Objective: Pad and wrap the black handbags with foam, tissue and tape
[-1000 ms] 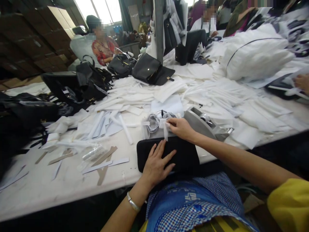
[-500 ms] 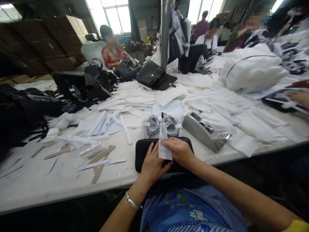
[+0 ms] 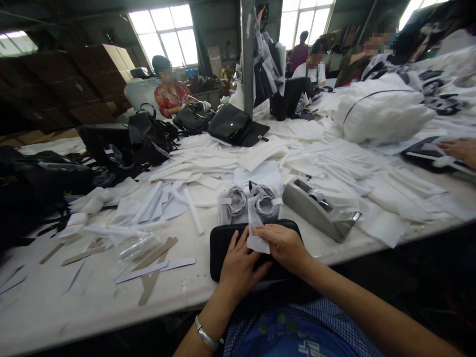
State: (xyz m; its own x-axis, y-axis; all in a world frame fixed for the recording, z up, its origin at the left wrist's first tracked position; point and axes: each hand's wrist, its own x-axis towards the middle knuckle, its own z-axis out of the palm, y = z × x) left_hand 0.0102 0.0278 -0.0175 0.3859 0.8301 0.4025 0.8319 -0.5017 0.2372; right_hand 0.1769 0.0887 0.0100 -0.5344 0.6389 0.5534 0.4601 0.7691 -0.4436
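A black bag (image 3: 219, 248) lies at the table's near edge, under both hands. My left hand (image 3: 240, 265) rests on it with fingers spread. On the right, my right hand (image 3: 286, 245) has its fingers pressed on a strip of white wrapping paper (image 3: 258, 244) that runs over the bag's top. Just beyond the bag sit coiled straps (image 3: 266, 206) in pale wrapping, part of the strip leading up between the coils. A grey tape dispenser (image 3: 316, 210) stands right of them. Whether the strip is fixed to the bag cannot be seen.
White paper sheets (image 3: 327, 163) cover much of the table. Black bags (image 3: 230, 124) stand at the back and left. Cardboard strips (image 3: 152, 277) lie on the left. A post (image 3: 247, 59) rises behind; a co-worker's hand (image 3: 461, 148) is at far right.
The view has tilted up slightly, so everything sits lower. My right hand still presses the paper strip, whose lower end has shifted a little to the right. My left hand stays on the bag.
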